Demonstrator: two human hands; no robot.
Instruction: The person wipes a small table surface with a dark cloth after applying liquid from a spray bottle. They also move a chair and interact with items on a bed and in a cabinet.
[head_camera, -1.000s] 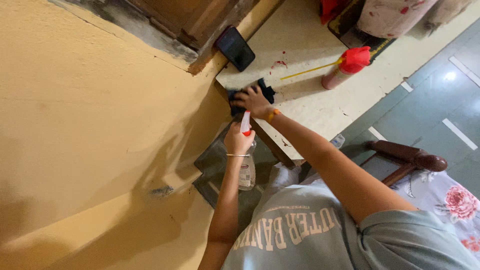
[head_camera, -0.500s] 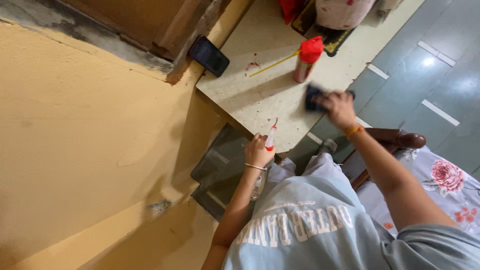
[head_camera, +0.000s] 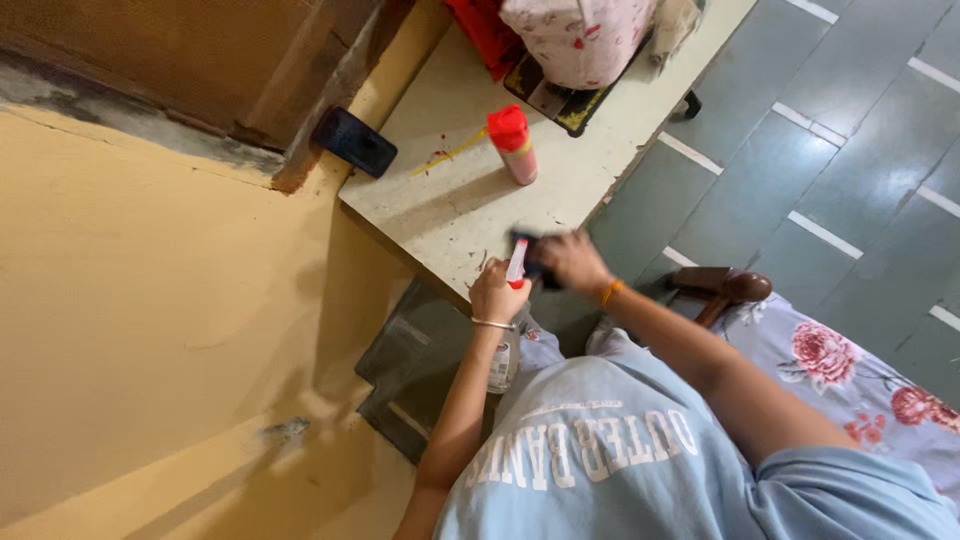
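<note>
My left hand (head_camera: 497, 297) grips a clear spray bottle (head_camera: 503, 362) by its neck, with the red and white nozzle sticking up above my fingers. The bottle hangs just off the near edge of the pale tabletop (head_camera: 450, 215). My right hand (head_camera: 570, 262) presses a dark cloth (head_camera: 527, 245) onto that near edge, right beside the nozzle. Both wrists wear thin bands.
A red-capped aerosol can (head_camera: 514, 145) with a thin yellow straw stands mid-table. A dark phone (head_camera: 353, 142) leans at the wall corner. Red and patterned items (head_camera: 575, 40) sit at the table's far end. A wooden chair arm (head_camera: 722, 288), floral cushion (head_camera: 830, 360) and dark panel (head_camera: 410, 350) surround my legs.
My right hand swept the cloth from the corner near the phone across to the table's right edge, then back beside my left hand. The view shifted downward.
</note>
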